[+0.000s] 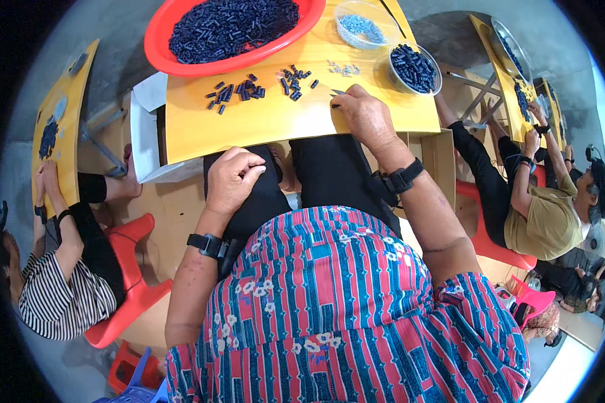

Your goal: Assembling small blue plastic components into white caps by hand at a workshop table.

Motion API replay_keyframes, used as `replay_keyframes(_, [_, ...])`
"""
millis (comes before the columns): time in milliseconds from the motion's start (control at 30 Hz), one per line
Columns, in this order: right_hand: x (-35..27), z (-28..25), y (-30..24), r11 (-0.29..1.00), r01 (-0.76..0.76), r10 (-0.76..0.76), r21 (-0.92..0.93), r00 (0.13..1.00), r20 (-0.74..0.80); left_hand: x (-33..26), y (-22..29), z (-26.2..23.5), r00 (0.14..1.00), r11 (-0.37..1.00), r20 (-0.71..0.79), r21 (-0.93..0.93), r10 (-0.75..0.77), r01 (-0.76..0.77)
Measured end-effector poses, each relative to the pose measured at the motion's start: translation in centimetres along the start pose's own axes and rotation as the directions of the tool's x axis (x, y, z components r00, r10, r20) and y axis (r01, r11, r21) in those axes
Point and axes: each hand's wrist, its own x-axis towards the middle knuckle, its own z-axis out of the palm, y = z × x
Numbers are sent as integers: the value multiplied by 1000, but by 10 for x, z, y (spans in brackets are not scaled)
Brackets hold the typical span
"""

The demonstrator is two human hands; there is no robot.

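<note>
My right hand [364, 115] rests at the table's near edge with thumb and fingers pinched together. A small dark piece [335, 105] shows at its fingertips, and a thin dark pointed thing [337, 93] juts out just beyond them; its kind is unclear. Over my left thigh hangs my left hand [235, 176], its fingers curled and thumb pressed to the index finger; anything inside is hidden. Short dark tubular pieces lie in two loose groups, one on the left [238, 91] and one nearer the middle [293, 82]. Tiny clear pieces [343, 68] are scattered beyond my right hand.
On the yellow table [195, 134] stand a red basin [156, 41] of dark pieces, a clear tub [376, 41] of small blue pieces and another clear tub [439, 82] of dark pieces. A white box [144, 127] sits below left. Other people work at tables on both sides.
</note>
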Motion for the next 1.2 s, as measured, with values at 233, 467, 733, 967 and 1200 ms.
replay_keyframes(233, [-1,6,-3,997,50,-47,-57,998,51,2,-3,0,1000,1000,5,23,11,-11])
replay_keyframes(467, [-1,14,-18,991,111,-111,72,994,-4,3,-8,2,1000,1000,5,14,-4,4])
replay_keyframes(733, [4,-5,-71,779,192,-183,597,980,-76,6,5,-3,991,937,51,-321,-124,134])
replay_keyframes(967, [4,-7,-104,630,30,-158,776,983,91,12,28,-1,990,829,-61,-555,-127,72])
replay_keyframes(1200, [4,-5,-116,413,-137,-97,900,976,193,8,27,-2,977,793,-145,-608,-155,36])
